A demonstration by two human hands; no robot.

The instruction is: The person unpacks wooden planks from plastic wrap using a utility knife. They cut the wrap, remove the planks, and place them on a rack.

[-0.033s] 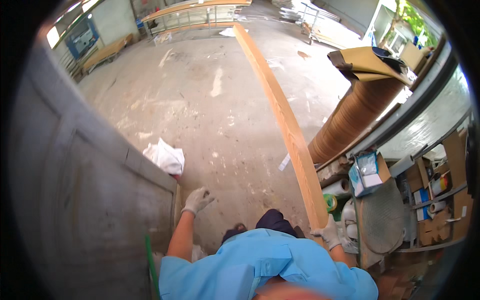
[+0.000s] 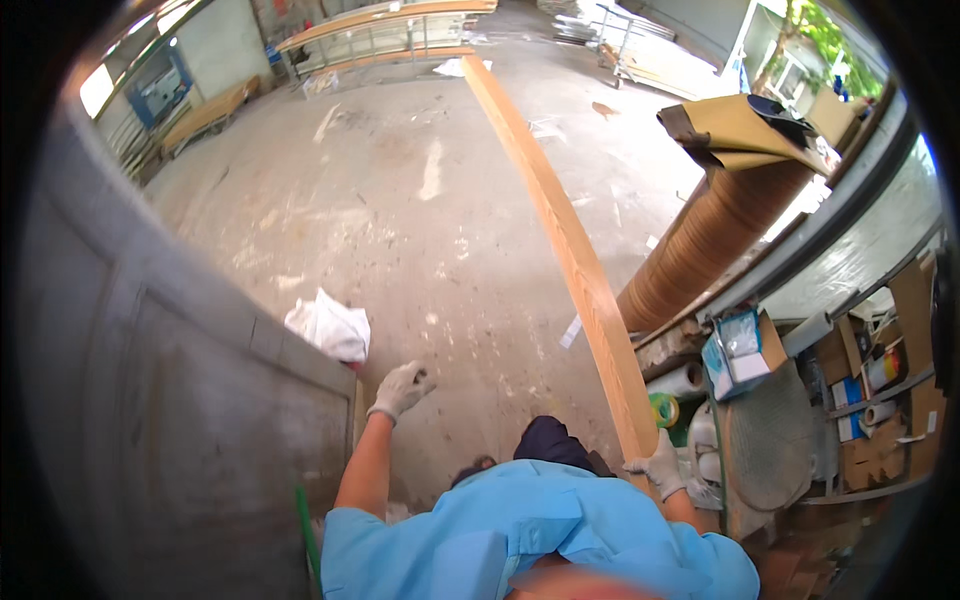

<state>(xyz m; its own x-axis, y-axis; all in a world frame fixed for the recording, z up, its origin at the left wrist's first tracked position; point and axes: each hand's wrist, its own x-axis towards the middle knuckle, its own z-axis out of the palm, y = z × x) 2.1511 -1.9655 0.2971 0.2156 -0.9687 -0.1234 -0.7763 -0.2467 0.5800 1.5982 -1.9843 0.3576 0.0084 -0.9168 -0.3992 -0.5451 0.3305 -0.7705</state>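
A long wood-grained plank [image 2: 578,255] runs from my right side far out across the workshop floor. Its near end rests in my right hand [image 2: 660,468], gloved in white, with the fingers closed round the edge. My left hand [image 2: 402,390], in a similar glove, hangs over the floor with loosely bent fingers and nothing visible in it. It is nearest to a grey panelled door or board [image 2: 215,370] on the left and a crumpled white sack [image 2: 330,328] on the floor.
Right of the plank leans a tall brown wood-grained roll [image 2: 720,235]. Nearer stand an open carton [image 2: 742,355], green tape rolls [image 2: 664,410] and a cluttered shelf [image 2: 870,400]. Far off, a rack [image 2: 390,35] carries long boards. A green strip [image 2: 307,530] is at lower left.
My left hand has moved slightly forward and to the right. My right hand keeps its hold on the plank, and the view has shifted a little.
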